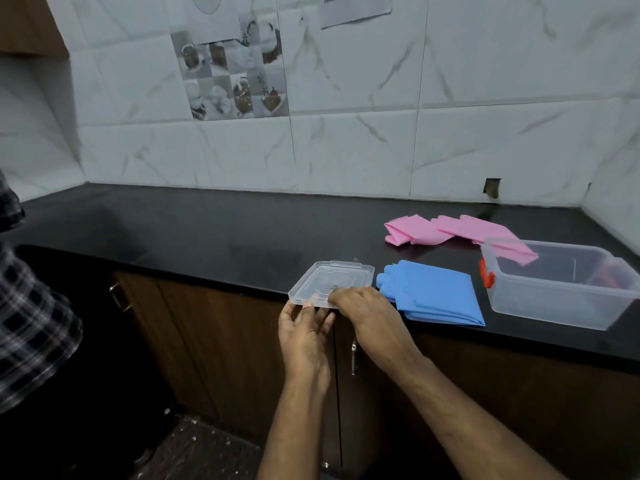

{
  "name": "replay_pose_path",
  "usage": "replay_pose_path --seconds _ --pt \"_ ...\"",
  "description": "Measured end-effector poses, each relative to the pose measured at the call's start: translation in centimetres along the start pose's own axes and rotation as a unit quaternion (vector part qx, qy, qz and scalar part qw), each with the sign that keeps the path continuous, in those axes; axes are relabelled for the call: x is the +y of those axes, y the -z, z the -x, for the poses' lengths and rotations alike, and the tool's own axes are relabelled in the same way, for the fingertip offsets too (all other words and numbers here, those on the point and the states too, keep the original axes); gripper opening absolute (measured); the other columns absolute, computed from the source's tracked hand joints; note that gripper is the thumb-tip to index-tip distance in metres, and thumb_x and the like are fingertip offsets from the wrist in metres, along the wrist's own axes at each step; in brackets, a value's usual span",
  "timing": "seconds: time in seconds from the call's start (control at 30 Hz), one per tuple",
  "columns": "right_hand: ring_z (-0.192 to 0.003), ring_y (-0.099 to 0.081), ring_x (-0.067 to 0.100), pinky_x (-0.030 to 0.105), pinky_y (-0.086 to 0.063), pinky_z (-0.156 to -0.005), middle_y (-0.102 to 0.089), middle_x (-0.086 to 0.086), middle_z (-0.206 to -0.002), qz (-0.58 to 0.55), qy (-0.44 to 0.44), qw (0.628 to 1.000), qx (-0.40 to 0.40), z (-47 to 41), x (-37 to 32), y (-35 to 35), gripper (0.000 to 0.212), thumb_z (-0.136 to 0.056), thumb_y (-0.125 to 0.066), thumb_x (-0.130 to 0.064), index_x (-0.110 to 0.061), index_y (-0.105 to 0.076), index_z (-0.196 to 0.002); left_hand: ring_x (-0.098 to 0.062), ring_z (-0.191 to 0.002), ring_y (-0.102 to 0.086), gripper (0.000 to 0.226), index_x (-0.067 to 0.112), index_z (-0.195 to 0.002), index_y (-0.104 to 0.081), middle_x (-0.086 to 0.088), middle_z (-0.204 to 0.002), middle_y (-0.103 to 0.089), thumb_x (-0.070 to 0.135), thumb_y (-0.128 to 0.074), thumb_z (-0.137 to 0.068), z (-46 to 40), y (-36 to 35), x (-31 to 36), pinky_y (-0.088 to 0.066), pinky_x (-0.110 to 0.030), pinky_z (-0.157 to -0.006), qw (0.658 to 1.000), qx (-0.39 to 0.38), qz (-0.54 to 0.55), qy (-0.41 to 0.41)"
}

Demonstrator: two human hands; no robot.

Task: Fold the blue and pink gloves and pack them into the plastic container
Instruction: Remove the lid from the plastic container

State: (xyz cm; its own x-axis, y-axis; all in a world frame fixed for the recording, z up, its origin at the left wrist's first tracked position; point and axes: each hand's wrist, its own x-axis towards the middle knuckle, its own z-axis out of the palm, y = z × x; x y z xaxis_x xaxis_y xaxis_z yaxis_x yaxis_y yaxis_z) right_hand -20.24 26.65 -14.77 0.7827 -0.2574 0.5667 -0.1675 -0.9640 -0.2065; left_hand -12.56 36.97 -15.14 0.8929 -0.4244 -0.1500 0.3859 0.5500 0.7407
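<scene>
A clear plastic lid (332,277) lies at the front edge of the black counter (194,233). My left hand (304,332) grips its near edge from below, and my right hand (363,306) rests on its near right corner. Just right of the lid lie the blue gloves (436,294), flat and stacked. The pink gloves (450,230) lie farther back, one end behind the container. The clear plastic container (554,303) with an orange latch stands open at the right and looks empty.
A white tiled wall (346,133) backs the counter. Brown cabinet doors (214,341) with metal handles run below it. A person's checked sleeve (31,306) shows at the left edge.
</scene>
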Motion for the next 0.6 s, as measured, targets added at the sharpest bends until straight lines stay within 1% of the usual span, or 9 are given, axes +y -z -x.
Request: replay_pose_path --seconds 0.07,0.13,0.23,0.37,0.43,0.5,0.57,0.6 --pt "-0.107 -0.051 0.007 0.026 -0.041 -0.095 -0.064 -0.014 -0.119 0.009 0.001 1.000 -0.015 -0.6 0.1 -0.4 0.026 -0.097 -0.048 -0.025 -0.032 -0.055 -0.121 -0.025 -0.097 -0.075 0.038 0.010 -0.145 -0.048 -0.022 -0.126 -0.071 0.016 -0.052 -0.107 -0.5 0.2 0.0 -0.061 -0.034 -0.080 1.000 0.003 0.009 -0.011" --pt "-0.110 -0.053 0.009 0.029 -0.042 -0.099 -0.064 -0.013 -0.121 0.015 -0.010 0.999 -0.034 -1.1 0.1 -0.7 0.028 -0.097 -0.039 -0.028 -0.033 -0.054 -0.121 -0.026 -0.102 -0.075 0.039 0.012 -0.146 -0.049 -0.019 -0.129 -0.070 0.023 -0.049 -0.109 -0.9 0.2 -0.1 -0.059 -0.036 -0.084 1.000 -0.001 0.002 -0.016" --pt "-0.112 -0.058 0.013 0.032 -0.042 -0.103 -0.065 -0.010 -0.123 0.017 -0.035 0.998 -0.047 -1.6 0.2 -1.4 0.043 -0.092 -0.022 -0.033 -0.031 -0.055 -0.120 -0.027 -0.113 -0.072 0.040 0.019 -0.145 -0.052 -0.011 -0.129 -0.072 0.032 -0.050 -0.108 -1.0 0.2 -0.4 -0.057 -0.036 -0.089 0.999 -0.017 -0.026 -0.014" --pt "-0.116 -0.058 0.014 0.034 -0.041 -0.107 -0.065 -0.006 -0.125 0.002 -0.058 0.998 -0.038 -1.8 0.2 -2.2 0.057 -0.087 -0.015 -0.033 -0.028 -0.058 -0.124 -0.019 -0.116 -0.072 0.038 0.023 -0.141 -0.057 0.000 -0.126 -0.075 0.038 -0.050 -0.107 -1.2 0.1 -0.9 -0.054 -0.035 -0.096 0.996 -0.039 -0.078 -0.024" --pt "-0.122 -0.056 0.016 0.035 -0.039 -0.111 -0.063 -0.004 -0.132 -0.006 -0.068 0.997 -0.048 -1.8 0.1 -2.5 0.059 -0.087 -0.018 -0.030 -0.025 -0.058 -0.130 -0.015 -0.118 -0.070 0.038 0.022 -0.139 -0.059 0.001 -0.125 -0.075 0.041 -0.045 -0.108 -1.6 -0.1 -1.1 -0.052 -0.034 -0.096 0.996 -0.040 -0.082 -0.018" --pt "-0.135 -0.049 0.019 0.037 -0.032 -0.117 -0.057 0.000 -0.143 0.002 -0.072 0.995 -0.068 -1.9 0.2 -2.9 0.049 -0.094 -0.033 -0.021 -0.022 -0.055 -0.138 -0.015 -0.127 -0.065 0.043 0.021 -0.139 -0.058 -0.001 -0.131 -0.072 0.046 -0.040 -0.109 -2.0 -0.3 -1.3 -0.051 -0.032 -0.096 0.996 -0.038 -0.077 0.000" --pt "-0.141 -0.044 0.019 0.037 -0.027 -0.121 -0.053 0.000 -0.148 0.013 -0.068 0.995 -0.075 -2.0 0.5 -3.0 0.047 -0.098 -0.046 -0.010 -0.022 -0.052 -0.143 -0.019 -0.143 -0.049 0.058 0.016 -0.150 -0.048 -0.002 -0.149 -0.058 0.053 -0.034 -0.108 -2.1 -0.3 -1.5 -0.047 -0.033 -0.104 0.996 -0.027 -0.075 0.030" --pt "-0.139 -0.046 0.018 0.038 -0.028 -0.120 -0.054 0.000 -0.146 0.017 -0.069 0.995 -0.065 -1.8 0.5 -2.8 0.046 -0.098 -0.051 -0.008 -0.022 -0.054 -0.142 -0.020 -0.148 -0.041 0.066 0.011 -0.154 -0.042 -0.003 -0.156 -0.049 0.056 -0.031 -0.107 -2.1 -0.2 -1.6 -0.044 -0.035 -0.110 0.996 -0.024 -0.075 0.042"
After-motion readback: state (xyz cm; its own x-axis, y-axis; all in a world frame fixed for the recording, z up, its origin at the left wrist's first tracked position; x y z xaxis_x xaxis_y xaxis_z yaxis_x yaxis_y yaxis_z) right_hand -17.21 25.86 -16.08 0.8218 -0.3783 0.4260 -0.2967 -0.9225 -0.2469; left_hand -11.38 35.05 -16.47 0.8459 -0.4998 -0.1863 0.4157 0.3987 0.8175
